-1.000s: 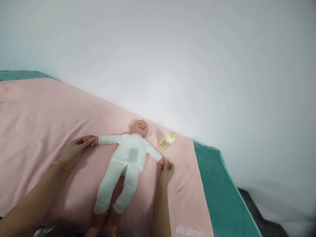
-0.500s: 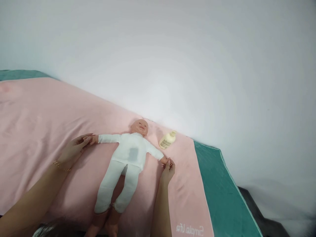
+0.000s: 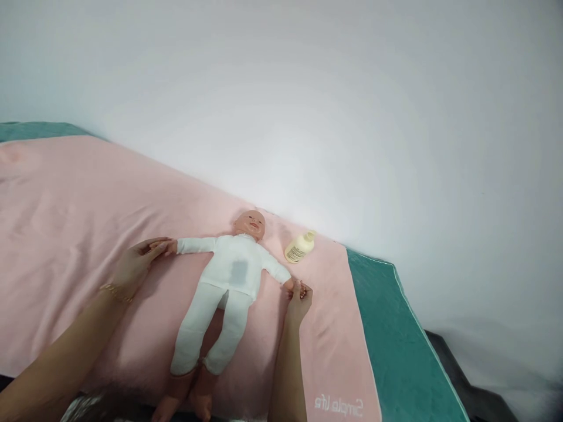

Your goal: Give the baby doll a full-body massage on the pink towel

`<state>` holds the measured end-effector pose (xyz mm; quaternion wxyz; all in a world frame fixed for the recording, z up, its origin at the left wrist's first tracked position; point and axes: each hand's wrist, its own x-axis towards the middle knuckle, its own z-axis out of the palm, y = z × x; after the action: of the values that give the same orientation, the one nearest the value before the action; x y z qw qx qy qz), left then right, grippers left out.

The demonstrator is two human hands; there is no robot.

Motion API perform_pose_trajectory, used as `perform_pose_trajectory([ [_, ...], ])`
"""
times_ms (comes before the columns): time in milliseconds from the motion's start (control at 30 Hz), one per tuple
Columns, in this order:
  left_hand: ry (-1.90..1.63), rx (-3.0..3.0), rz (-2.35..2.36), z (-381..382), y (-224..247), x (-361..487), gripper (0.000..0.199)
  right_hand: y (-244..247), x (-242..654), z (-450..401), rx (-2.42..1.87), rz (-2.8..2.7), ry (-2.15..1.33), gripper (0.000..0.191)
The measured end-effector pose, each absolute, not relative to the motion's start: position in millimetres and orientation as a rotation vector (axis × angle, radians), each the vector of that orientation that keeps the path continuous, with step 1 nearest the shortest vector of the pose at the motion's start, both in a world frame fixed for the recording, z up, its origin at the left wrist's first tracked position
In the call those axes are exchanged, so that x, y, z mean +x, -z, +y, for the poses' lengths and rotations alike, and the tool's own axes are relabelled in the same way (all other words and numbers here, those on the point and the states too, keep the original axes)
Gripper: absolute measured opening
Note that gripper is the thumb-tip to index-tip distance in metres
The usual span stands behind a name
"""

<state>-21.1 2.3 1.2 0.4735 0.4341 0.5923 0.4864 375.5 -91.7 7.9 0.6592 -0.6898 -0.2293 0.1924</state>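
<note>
A baby doll [image 3: 237, 272] with a white cloth body lies face up, its arms spread wide and its legs toward me. My left hand [image 3: 138, 264] is closed on the doll's hand at the left, thumb and fingers pinched around it. At the right, the fingers of my right hand [image 3: 299, 300] pinch the doll's other hand. Just above that arm, a pale yellow bottle [image 3: 299, 247] with printed text lies beside the doll's shoulder.
Beneath the doll spreads a pink cloth [image 3: 88, 199] with white lettering at its lower right. Green fabric [image 3: 396, 328] shows past its right edge and at the far left. A white wall [image 3: 281, 105] rises behind. Something dark [image 3: 466, 381] stands at the lower right.
The view has shifted very slightly. Both hands keep their hold on the doll's hands, with hardly any visible movement.
</note>
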Motion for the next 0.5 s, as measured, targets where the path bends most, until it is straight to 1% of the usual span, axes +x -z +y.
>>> perform_pose_trajectory([
  [167,-1.224,1.016,1.407,5,6,-23,0.060,-3,379,-92,-1.543,-0.536,-0.383,0.044],
  [267,-1.232,1.016,1.353,9,13,-26,0.063,-2,380,-91,-1.515,-0.530,-0.381,0.047],
  [400,-1.190,1.032,1.391,11,12,-29,0.065,-2,380,-90,-1.451,-0.517,-0.391,0.053],
  [500,-1.189,0.980,1.294,11,10,-30,0.073,-3,380,-90,-1.445,-0.528,-0.410,0.057],
])
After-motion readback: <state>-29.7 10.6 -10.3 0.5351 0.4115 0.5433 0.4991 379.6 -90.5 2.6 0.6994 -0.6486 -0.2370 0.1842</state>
